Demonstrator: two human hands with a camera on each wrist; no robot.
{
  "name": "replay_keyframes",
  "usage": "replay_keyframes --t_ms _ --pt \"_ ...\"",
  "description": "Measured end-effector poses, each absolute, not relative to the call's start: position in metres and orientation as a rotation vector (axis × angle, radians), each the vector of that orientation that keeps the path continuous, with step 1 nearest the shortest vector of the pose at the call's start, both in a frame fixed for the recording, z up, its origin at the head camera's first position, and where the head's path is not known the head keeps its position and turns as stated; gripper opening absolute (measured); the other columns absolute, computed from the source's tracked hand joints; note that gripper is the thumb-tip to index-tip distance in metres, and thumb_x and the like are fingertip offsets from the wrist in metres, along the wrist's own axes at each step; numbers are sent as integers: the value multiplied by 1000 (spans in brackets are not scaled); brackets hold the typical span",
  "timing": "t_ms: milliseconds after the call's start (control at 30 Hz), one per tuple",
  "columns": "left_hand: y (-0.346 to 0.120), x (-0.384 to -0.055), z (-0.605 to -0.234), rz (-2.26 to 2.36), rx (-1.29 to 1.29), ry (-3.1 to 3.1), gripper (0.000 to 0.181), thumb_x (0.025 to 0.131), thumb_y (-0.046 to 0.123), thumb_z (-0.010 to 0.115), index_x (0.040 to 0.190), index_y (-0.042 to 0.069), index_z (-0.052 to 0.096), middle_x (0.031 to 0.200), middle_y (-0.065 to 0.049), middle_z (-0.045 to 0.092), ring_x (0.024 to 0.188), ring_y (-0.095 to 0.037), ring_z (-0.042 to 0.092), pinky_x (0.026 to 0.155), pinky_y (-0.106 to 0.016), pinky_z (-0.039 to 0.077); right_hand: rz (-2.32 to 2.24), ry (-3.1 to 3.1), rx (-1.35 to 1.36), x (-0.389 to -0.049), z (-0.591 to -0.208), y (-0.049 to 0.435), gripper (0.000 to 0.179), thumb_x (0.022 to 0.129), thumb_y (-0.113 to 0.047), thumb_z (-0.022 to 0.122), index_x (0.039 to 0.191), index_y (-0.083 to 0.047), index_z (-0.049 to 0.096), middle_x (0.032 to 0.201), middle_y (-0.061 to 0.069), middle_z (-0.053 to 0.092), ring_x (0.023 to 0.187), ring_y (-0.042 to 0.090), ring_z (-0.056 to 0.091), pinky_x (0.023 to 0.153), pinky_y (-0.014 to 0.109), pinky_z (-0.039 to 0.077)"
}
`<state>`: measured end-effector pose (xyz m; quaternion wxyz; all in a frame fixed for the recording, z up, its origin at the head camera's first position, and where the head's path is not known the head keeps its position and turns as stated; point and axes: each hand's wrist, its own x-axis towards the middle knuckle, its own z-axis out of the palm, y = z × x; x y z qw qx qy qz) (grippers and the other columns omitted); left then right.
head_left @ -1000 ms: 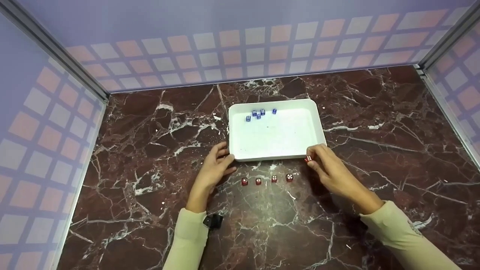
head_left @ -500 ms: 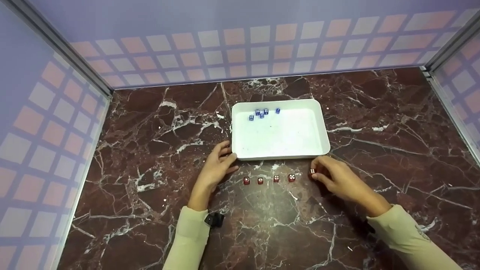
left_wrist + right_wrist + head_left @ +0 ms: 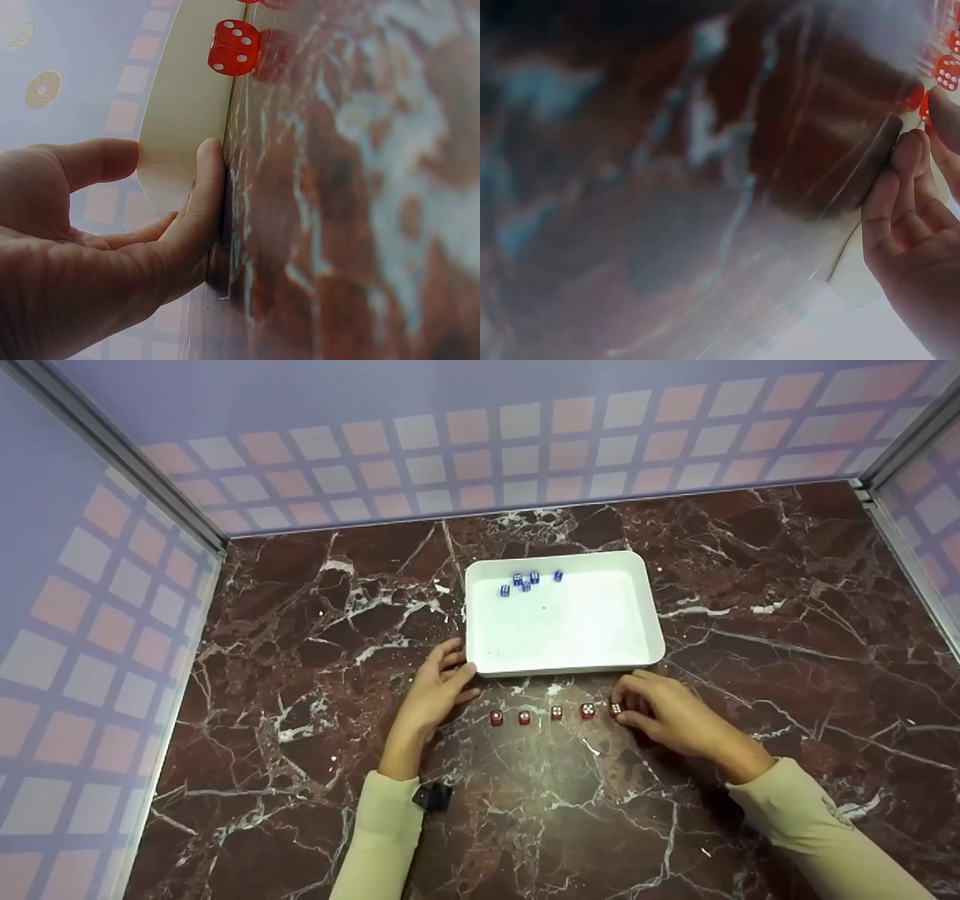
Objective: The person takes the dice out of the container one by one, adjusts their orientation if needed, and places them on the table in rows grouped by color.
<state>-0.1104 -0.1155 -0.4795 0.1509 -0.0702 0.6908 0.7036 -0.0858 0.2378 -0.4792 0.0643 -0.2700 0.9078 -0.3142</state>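
Note:
My right hand [image 3: 667, 712] pinches a red die [image 3: 616, 709] between thumb and fingertips, at the right end of a row on the tabletop. In the right wrist view that die [image 3: 925, 110] is partly hidden by a fingertip. Several other red dice [image 3: 556, 712] stand spaced out to its left, below the white tray [image 3: 570, 637]. At the tray's near left corner, my left hand [image 3: 433, 694] has its thumb against the rim and its fingers loosely spread. The left wrist view shows its thumb at the tray wall [image 3: 184, 90] and a red die [image 3: 234, 48] beyond.
Several blue dice [image 3: 517, 580] lie inside the tray along its back left side. The dark red marble table [image 3: 300, 607] is bounded by a tiled back wall [image 3: 480, 472] and side panels. A black device [image 3: 433, 797] sits at the left sleeve's cuff.
My right hand has brought the red die from the tray's near right corner down to the table and slid it left, close to the row's end. The left hand stays at the tray.

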Motion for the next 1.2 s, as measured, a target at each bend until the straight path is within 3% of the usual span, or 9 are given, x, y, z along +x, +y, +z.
replay_keyframes --t_ms 500,900,1200 --pt "-118 -108 -483 2033 -192 1985 62 107 4 58 162 -3 31 156 -31 40 136 -45 53 102 -45 63 -901 2636 -750 -87 -477 235 19 90 -4 79 103 -9 65 89 -1 56 76 11 52 65 26 50" --pt "-117 -109 -478 2005 -180 2013 61 108 6 57 163 -1 31 157 -29 41 136 -43 52 103 -45 62 -1022 2635 -785 -93 -480 243 28 89 -6 84 109 -5 65 83 -2 63 73 9 58 66 27 55" --pt "-114 -109 -480 2018 -183 2012 61 107 5 58 162 -2 32 155 -30 43 135 -44 53 101 -44 63 -967 2613 -813 -90 -472 247 39 86 -5 87 118 0 65 88 2 64 78 15 60 69 30 57"
